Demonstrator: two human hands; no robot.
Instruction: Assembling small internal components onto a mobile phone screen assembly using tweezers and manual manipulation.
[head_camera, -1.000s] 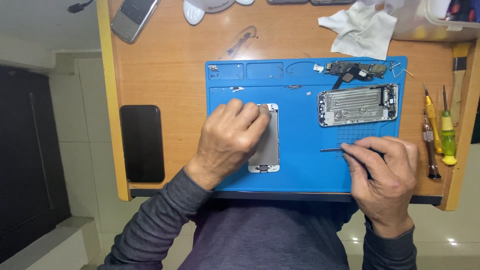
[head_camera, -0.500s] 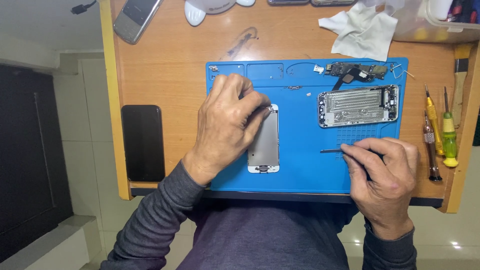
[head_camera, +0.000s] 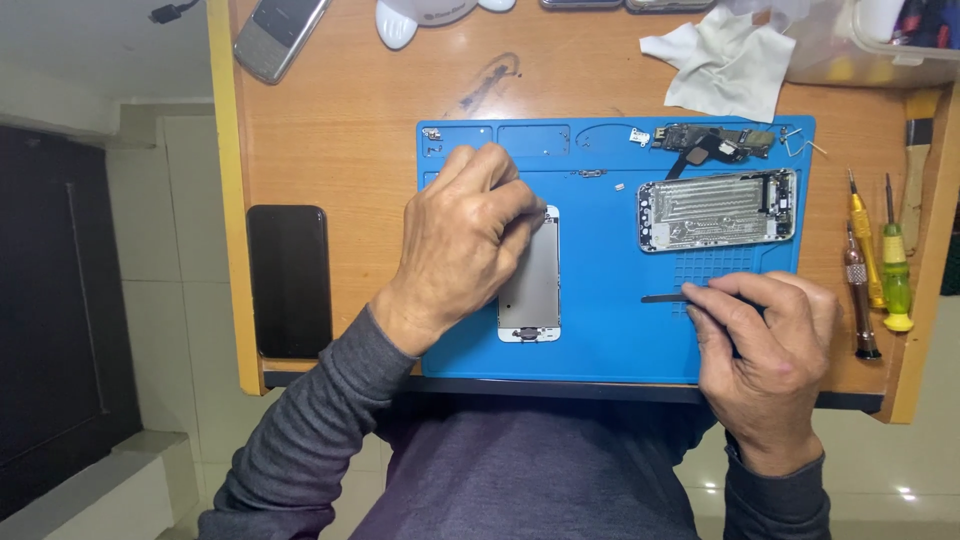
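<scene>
The fingers of the left hand are curling down onto the upper left edge of the detached phone screen panel, pinching or pressing it there, while the panel is lying face down, lengthwise, on the blue repair mat. The right hand is closing its fingers around a thin dark pry tool, whose tip is pointing left toward the panel but standing apart from it, hovering over the mat. The step in hand appears to be work on the back of the screen panel, with one hand steadying it and the other keeping the tool ready; bringing the tip in would call for a firm hold on the panel and a light, flat approach, since the parts look thin. Just beyond the tool, the opened phone housing is lying with its metal inside showing, and above it a small circuit board with cables is sitting near the mat's top edge. Further out, a white cloth is resting on the wooden bench, screwdrivers are lying to the right, and a dark phone is lying to the left.
</scene>
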